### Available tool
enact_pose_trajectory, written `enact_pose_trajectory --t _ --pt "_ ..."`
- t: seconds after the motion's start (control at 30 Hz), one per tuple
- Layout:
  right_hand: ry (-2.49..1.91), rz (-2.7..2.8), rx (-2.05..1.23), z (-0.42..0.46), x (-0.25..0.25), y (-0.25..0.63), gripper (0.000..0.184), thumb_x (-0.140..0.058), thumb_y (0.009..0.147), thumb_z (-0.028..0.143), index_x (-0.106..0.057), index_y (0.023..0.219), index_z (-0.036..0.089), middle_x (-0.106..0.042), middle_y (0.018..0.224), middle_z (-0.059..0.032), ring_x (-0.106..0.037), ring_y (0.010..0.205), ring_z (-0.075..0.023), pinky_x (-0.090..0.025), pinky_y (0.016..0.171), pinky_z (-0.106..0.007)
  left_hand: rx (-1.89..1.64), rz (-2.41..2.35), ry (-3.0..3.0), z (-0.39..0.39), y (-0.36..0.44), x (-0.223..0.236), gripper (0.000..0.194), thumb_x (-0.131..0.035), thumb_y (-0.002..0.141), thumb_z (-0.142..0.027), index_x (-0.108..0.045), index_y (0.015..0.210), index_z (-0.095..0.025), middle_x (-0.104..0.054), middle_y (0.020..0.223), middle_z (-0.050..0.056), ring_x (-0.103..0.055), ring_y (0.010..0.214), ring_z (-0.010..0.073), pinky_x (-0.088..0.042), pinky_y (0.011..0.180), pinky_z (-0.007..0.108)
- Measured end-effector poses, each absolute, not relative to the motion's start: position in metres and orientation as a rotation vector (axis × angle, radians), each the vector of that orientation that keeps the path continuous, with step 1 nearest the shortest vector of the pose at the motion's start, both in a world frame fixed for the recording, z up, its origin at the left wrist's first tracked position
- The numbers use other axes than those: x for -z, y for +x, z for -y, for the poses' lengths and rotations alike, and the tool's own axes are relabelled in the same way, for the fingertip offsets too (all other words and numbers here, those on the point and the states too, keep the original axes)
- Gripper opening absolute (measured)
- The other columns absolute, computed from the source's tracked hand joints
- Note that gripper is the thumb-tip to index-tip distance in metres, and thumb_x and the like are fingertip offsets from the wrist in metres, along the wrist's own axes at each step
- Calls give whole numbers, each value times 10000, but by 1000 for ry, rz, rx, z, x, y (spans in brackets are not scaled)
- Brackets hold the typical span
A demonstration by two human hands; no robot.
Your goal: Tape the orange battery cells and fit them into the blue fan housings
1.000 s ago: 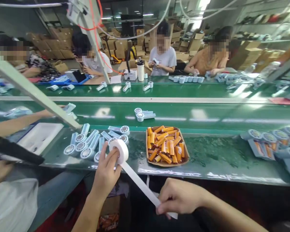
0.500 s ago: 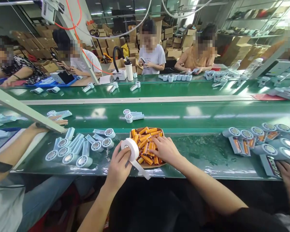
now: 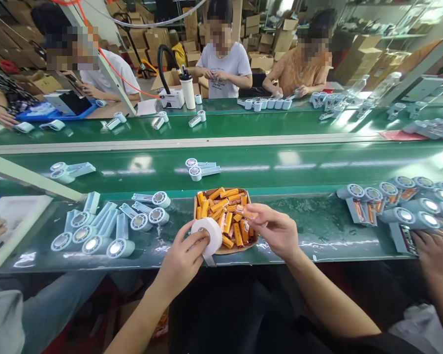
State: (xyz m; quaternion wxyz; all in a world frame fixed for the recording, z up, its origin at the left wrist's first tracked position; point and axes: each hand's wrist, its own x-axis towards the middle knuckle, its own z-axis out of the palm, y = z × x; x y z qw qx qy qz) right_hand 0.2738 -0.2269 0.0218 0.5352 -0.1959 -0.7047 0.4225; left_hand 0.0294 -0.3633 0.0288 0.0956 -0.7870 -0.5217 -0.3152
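- Roll of white tape [image 3: 213,236]: one, in the left hand [image 3: 184,254], in front of the carton tray's near left corner. Fingers closed on it, tips at the core. Light by the look of it; firm as a wound disc, limp and probably sticky along its loose end [image 3: 209,261], which hangs by the table's near edge. Best held by the core and side faces, keeping skin off the strip.
- Orange cylinder [image 3: 248,214]: one, at the right hand [image 3: 280,230], above the tray's right side. Fingers narrow, seemingly pinching its near end. Small, stiff, likely dense for its size; the shiny wrap may slip or nick. A hold across the middle should be steadier than one at the end.
- Orange cylinders [image 3: 227,222]: many, heaped at odd angles in the tray. Liable to roll; the top ones offer the easiest grip.
- Carton tray [image 3: 239,250]: one, shallow, on the table [image 3: 310,216]. Probably bends at the wall; better steadied low.
- Light-blue fans [image 3: 120,248]: a group, left of the tray. Smooth, rigid-looking shells; handles suit the grip.
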Motion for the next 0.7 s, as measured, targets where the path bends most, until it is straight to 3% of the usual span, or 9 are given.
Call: enact_pose_trajectory --t 0.13,0.23,0.43,0.57,0.63,0.7 --pt "-308 1907 -604 232 -42 277 313 -712 905 30 -799 987 320 -842 1102 -20 -751 1020 -220 -646 840 -397 940 1521 -2420 364 39 -37 276 -555 947 2 -710 1100 -167 -746 1044 68 -642 1198 268 -592 1094 528" --pt "-313 1932 -590 236 -44 275 350 -700 905 10 -800 1044 315 -836 1136 -26 -773 942 -197 -651 797 -360 926 1487 -2471 360 43 -42 263 -567 944 3 -709 1095 -159 -749 1056 67 -626 1213 276 -585 1102 533" --pt "-403 1821 -879 248 -29 270 280 -712 919 79 -797 1082 289 -823 1180 -75 -797 1062 -242 -647 938 -406 803 1503 -2509 352 47 -45 303 -548 951 -7 -733 1111 -187 -755 1071 60 -608 1243 296 -626 1038 482" --pt "-332 1796 -1292 252 -18 276 242 -662 982 201 -783 1175 284 -744 1372 -107 -699 1282 -275 -561 1094 -484 643 1518 -2494 349 42 -44 292 -569 961 -51 -753 1132 -200 -762 1102 75 -584 1297 305 -657 944 395" --pt "-478 1671 -1539 251 -17 278 360 -731 965 301 -715 1324 290 -696 1444 -117 -693 1288 -275 -573 1081 -467 574 1463 -2488 349 37 -44 304 -569 968 -79 -757 1168 -210 -767 1149 77 -588 1306 305 -659 909 364" --pt "-686 1557 -1737 244 -21 276 639 -847 870 372 -614 1460 297 -708 1410 -114 -758 1143 -251 -627 980 -415 540 1401 -2487 349 30 -42 365 -538 968 -83 -756 1216 -238 -765 1212 67 -602 1318 309 -652 909 368"
